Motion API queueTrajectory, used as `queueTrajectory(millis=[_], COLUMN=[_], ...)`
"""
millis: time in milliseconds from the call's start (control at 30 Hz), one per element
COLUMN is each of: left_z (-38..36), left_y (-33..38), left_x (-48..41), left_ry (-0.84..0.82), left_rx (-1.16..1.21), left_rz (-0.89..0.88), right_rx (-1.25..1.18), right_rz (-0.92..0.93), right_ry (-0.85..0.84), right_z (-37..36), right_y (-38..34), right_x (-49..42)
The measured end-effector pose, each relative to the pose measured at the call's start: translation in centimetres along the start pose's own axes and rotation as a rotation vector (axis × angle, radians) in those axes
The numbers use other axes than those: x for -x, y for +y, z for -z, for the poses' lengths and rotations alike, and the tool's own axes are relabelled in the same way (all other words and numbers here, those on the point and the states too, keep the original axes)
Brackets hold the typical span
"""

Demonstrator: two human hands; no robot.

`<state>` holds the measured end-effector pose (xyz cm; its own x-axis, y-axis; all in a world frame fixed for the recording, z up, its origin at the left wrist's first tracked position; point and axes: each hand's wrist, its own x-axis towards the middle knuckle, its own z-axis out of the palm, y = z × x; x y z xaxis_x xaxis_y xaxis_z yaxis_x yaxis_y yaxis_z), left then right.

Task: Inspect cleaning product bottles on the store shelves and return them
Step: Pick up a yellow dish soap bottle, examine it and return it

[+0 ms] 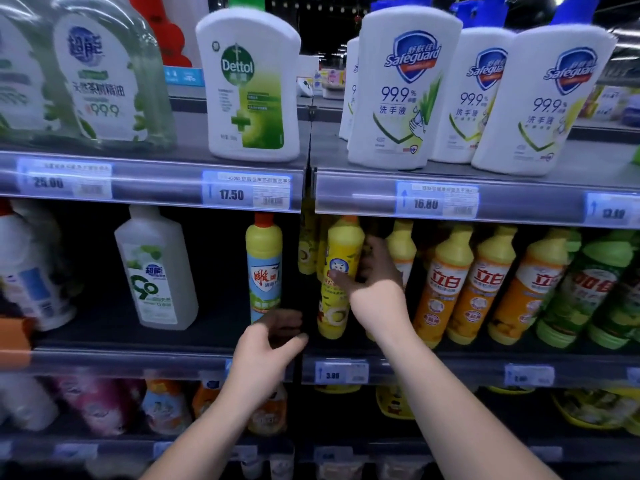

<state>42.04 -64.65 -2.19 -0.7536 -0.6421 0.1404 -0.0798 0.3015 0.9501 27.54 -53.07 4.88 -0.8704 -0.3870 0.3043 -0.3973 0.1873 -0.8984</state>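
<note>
Gripping a yellow bottle (333, 311), middle shelf (433, 370)
My left hand (267, 342) hangs loosely curled, empty; beyond, my right hand (376, 285) wraps the bottle at its waist. Likely full, stiff, slick plastic: hold mid-body.

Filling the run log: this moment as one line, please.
right hand: grips yellow bottle | left hand: holds nothing | place: middle shelf

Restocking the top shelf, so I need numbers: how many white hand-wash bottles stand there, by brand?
Dettol bottle: 1
Safeguard bottles: 4, one mostly hidden at the back
Total: 5
</note>
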Motion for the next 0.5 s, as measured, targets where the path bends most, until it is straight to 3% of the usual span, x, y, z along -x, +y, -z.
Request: queueTrajectory(millis=[400,500], left_z=[4.1,4.9], left_y=[-1.0,-1.4], left_x=[0.5,0.6], left_ry=[-0.027,-0.042], left_rx=[-0.065,-0.047], left_rz=[0.015,0.029], right_rx=[0.295,0.354], right_rz=[-0.055,0.053], right_ry=[-0.017,0.127], right_z=[-1.2,-0.1], right_y=[-0.9,-2.5], right_x=[0.5,2.9])
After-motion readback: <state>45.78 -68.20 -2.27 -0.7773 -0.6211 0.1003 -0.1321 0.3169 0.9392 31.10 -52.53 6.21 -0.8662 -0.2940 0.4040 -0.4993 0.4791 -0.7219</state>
